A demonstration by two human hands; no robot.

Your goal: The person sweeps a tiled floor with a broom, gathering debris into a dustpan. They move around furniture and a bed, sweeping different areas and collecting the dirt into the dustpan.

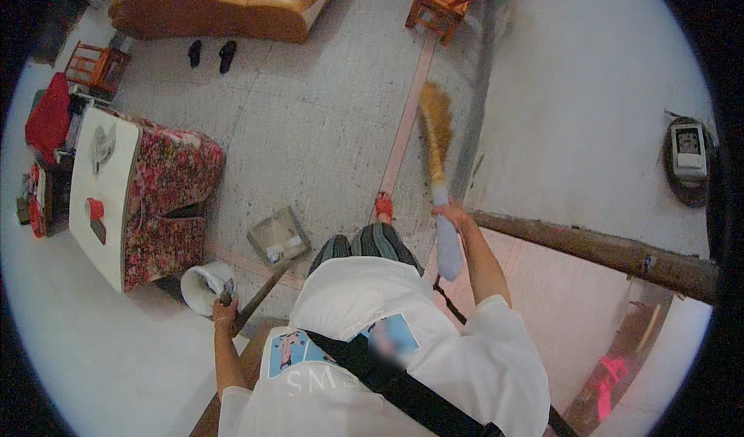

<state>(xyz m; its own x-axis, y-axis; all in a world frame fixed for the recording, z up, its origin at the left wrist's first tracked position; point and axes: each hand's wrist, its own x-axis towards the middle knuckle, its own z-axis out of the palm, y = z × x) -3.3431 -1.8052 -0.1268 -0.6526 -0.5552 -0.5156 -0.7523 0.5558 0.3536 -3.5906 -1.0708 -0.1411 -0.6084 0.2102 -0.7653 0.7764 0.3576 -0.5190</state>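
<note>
My right hand is closed round the pale, wrapped grip of a broom. Its golden-brown bristles point away from me, beside the wall on the right. On the left, my left hand is closed at the dark handle of a box-shaped dustpan; the fingers are only partly visible. The dustpan is ahead of that hand, with some pale scraps inside. Just beyond the left hand is a white bucket, its contents unclear.
A table with a floral cloth stands on the left, a red cup on it. Farther off are a tan sofa, dark slippers and wooden chairs. A wooden beam reaches in from the right.
</note>
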